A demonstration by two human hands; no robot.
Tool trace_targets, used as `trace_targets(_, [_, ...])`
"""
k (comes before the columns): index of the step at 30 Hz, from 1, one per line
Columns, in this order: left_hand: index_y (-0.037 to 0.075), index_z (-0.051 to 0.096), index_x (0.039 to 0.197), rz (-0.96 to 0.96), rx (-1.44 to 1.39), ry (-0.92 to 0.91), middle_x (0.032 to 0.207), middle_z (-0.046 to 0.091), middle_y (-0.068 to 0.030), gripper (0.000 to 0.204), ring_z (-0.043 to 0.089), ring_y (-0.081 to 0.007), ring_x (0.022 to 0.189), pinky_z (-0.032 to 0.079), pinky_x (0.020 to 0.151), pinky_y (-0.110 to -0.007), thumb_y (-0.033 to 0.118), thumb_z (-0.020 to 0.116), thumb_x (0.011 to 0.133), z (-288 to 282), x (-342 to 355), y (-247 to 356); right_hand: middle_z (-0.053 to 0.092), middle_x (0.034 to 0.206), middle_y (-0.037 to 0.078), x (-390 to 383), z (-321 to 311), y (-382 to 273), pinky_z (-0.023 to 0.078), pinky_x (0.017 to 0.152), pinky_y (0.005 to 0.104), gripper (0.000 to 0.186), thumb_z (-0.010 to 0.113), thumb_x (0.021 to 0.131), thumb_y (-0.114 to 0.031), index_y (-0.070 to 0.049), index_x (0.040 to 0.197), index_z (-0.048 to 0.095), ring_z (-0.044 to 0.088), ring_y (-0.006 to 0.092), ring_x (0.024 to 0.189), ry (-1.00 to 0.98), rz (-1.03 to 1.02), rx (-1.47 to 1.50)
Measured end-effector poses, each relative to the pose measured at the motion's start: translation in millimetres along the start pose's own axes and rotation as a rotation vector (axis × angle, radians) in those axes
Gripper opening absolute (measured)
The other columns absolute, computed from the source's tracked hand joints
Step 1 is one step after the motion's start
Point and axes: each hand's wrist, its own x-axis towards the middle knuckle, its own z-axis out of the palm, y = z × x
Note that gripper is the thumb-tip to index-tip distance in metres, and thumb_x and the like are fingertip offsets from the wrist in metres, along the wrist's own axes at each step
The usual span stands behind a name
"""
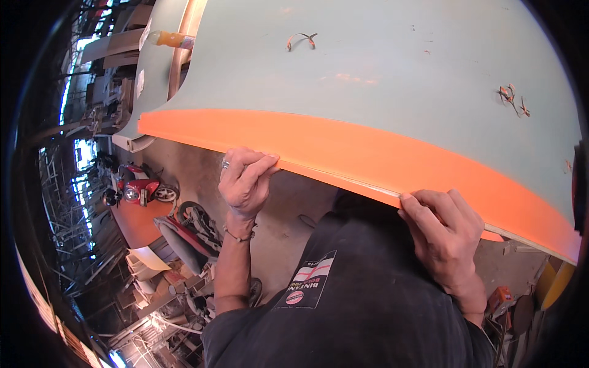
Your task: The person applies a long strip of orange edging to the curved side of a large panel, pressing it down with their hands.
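A long, flat orange board (319,138) with a pale narrow edge lies along the near side of a grey-green tabletop (380,55). My left hand (246,184), with a ring and a bracelet on the wrist, pinches the board's near edge left of the middle. Farther right, my right hand (445,230) grips the same edge, its thumb and fingertips pressed together on it. What the fingers do under the edge is hidden. A small orange piece (491,235) shows below the board beside my right hand.
Thin curled scraps (302,42) and a second tangle of scraps (514,101) lie on the tabletop. At the upper left is a bottle (170,39) with orange contents. A red scooter (138,190), another motorbike (193,236) and stacked boards (116,46) stand to the left. An orange box (500,299) sits lower right.
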Motion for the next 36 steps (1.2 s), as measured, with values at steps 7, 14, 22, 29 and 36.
trace_targets(7, [0.007, 0.084, 0.098, -0.094, -0.113, 0.005, 0.088, 0.072, -0.0007, 0.026, 0.065, -0.0181, 0.084, 0.048, 0.08, -0.033, -0.003, 0.09, 0.075, -4, -4, -2, 0.07, 0.087, 0.003, 1, 1, -1, 0.046, 0.057, 0.0348, 0.024, 0.09, 0.078, -0.003, -0.007, 0.1, 0.081, 0.063, 0.02, 0.069, -0.024, 0.079, 0.08])
trace_targets(14, [0.008, 0.083, 0.102, -0.195, -0.076, -0.106, 0.096, 0.071, -0.0038, 0.034, 0.065, -0.0195, 0.093, 0.049, 0.082, -0.034, 0.005, 0.095, 0.071, -9, 6, 17, 0.067, 0.084, 0.004, 2, 5, 1, 0.048, 0.056, 0.0336, 0.024, 0.091, 0.078, -0.002, -0.006, 0.099, 0.08, 0.065, 0.0198, 0.069, 0.012, 0.117, 0.084])
trace_targets(22, [0.008, 0.083, 0.106, -0.097, -0.166, -0.145, 0.097, 0.067, -0.0038, 0.035, 0.059, -0.0226, 0.088, 0.049, 0.076, -0.035, 0.007, 0.094, 0.073, 21, 15, 56, 0.066, 0.082, 0.003, 1, 10, 3, 0.045, 0.051, 0.0318, 0.025, 0.086, 0.074, -0.001, -0.009, 0.097, 0.081, 0.064, 0.0178, 0.066, 0.031, 0.077, 0.042])
trace_targets(29, [0.007, 0.083, 0.103, 0.001, -0.22, -0.044, 0.093, 0.069, -0.0032, 0.033, 0.059, -0.0215, 0.082, 0.047, 0.074, -0.036, 0.001, 0.09, 0.072, 34, 11, 48, 0.064, 0.088, 0.001, -3, 6, -2, 0.043, 0.056, 0.0329, 0.025, 0.081, 0.075, -0.007, -0.011, 0.1, 0.081, 0.062, 0.0171, 0.071, -0.034, 0.072, -0.101])
trace_targets(36, [0.012, 0.08, 0.105, -0.12, -0.207, -0.183, 0.098, 0.067, -0.001, 0.032, 0.061, -0.0211, 0.089, 0.043, 0.087, -0.039, 0.009, 0.09, 0.075, 35, 22, 73, 0.065, 0.095, -0.001, 4, 6, -3, 0.043, 0.081, 0.0386, 0.029, 0.091, 0.079, -0.015, -0.017, 0.106, 0.081, 0.062, 0.0204, 0.085, -0.027, 0.015, -0.249])
